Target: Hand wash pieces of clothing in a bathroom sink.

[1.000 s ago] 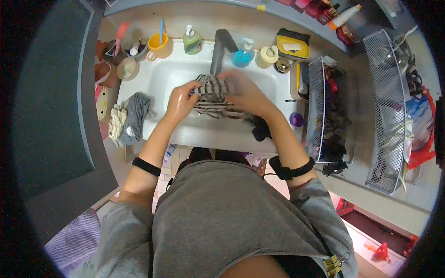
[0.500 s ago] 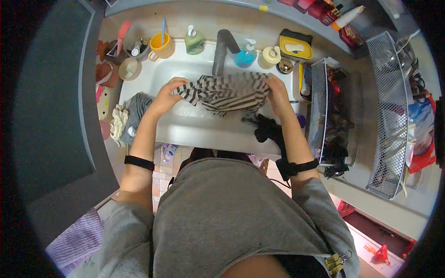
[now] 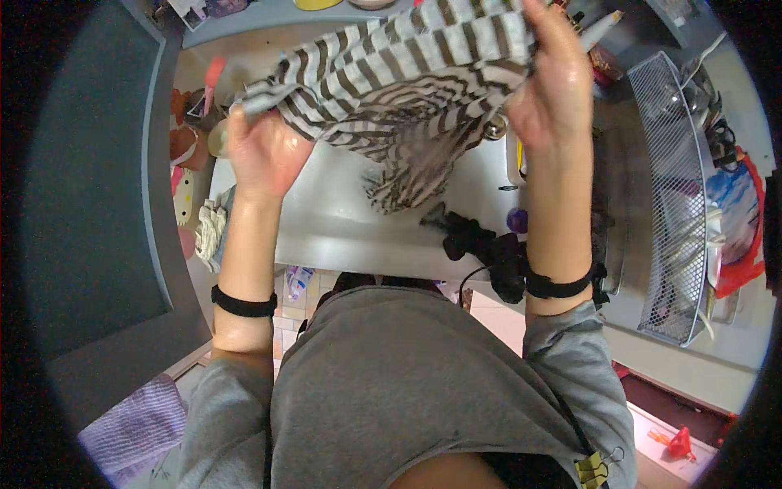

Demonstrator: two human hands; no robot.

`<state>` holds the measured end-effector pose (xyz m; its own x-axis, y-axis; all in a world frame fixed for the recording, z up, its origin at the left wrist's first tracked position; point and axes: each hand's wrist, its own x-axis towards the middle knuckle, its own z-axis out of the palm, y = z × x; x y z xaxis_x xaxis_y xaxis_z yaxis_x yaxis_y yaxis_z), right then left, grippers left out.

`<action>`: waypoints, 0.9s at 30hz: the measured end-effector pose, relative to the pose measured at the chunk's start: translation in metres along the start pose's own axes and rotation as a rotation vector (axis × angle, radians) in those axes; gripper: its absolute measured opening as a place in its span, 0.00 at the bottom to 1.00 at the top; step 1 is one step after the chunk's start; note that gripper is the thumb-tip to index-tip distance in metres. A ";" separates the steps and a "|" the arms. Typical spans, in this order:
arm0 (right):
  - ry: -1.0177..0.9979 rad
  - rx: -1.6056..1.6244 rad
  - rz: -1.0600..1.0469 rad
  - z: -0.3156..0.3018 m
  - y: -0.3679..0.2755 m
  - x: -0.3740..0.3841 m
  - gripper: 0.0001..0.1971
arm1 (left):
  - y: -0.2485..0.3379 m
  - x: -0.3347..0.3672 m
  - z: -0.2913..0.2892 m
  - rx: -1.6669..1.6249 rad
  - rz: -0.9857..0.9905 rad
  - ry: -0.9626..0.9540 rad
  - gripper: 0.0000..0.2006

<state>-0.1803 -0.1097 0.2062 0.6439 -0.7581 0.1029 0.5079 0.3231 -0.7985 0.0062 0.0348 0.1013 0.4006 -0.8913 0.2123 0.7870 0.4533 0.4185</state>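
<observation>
A wet-looking cloth with dark and white stripes [image 3: 407,69] is stretched between my two hands, raised high over the sink [image 3: 350,244]. My left hand [image 3: 267,155] is closed on one end, thumb on top. At the other end, my right hand [image 3: 562,77] pinches the upper corner, its fingers partly behind the fabric. The cloth's middle sags, and its crumpled lower part hangs toward the basin. The faucet and most bottles along the back are hidden behind it. Both forearms wear black straps [image 3: 244,303].
Black fabric [image 3: 481,244] lies over the sink's front right edge. A cream cloth [image 3: 212,232] rests on the left rim. Wire mesh baskets [image 3: 672,204] stand on the right, a dark door panel [image 3: 98,187] on the left. A purple towel [image 3: 138,424] hangs lower left.
Both hands have lifted the striped cloth from low over the basin upward, nearer the camera. They have spread farther apart, and part of the cloth now hangs down.
</observation>
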 end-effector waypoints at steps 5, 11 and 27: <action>-0.131 0.131 -0.098 0.006 -0.014 0.001 0.13 | 0.001 0.006 0.031 0.213 0.108 0.227 0.24; -0.219 -0.993 -0.034 -0.103 0.058 -0.013 0.38 | -0.038 -0.032 -0.052 1.321 -0.217 0.368 0.22; 0.089 -0.579 0.313 -0.132 0.281 -0.102 0.08 | -0.149 -0.078 -0.179 -0.046 -0.319 0.726 0.31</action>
<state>-0.1784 -0.0162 -0.1071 0.6491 -0.7295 -0.2155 -0.1013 0.1979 -0.9750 -0.0580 0.0371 -0.1354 0.3458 -0.7624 -0.5470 0.9275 0.1895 0.3222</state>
